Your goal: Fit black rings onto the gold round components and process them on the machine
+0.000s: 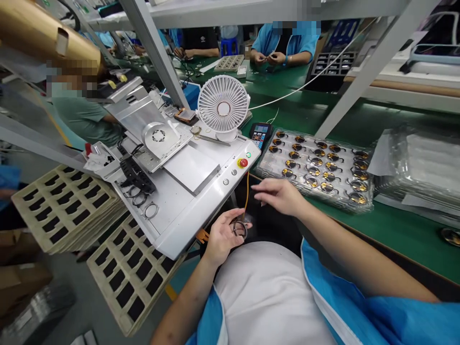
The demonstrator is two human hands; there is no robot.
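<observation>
My left hand (225,235) is low in front of my body and holds a small dark ring part (240,229) between thumb and fingers. My right hand (280,195) hovers just above it, fingers spread and holding nothing, beside the near edge of a clear plastic tray (268,168) filled with several gold-coloured round parts (312,171). To the left stands a white machine console (190,201) with a red stop button (243,163) and a few loose rings (151,210) lying on it.
A white desk fan (223,108) and a handheld controller (260,134) stand behind the console. Stacks of beige slotted trays (118,273) sit at the lower left. More clear trays (420,167) are stacked at the right on the green bench. Other people work across the bench and at the left.
</observation>
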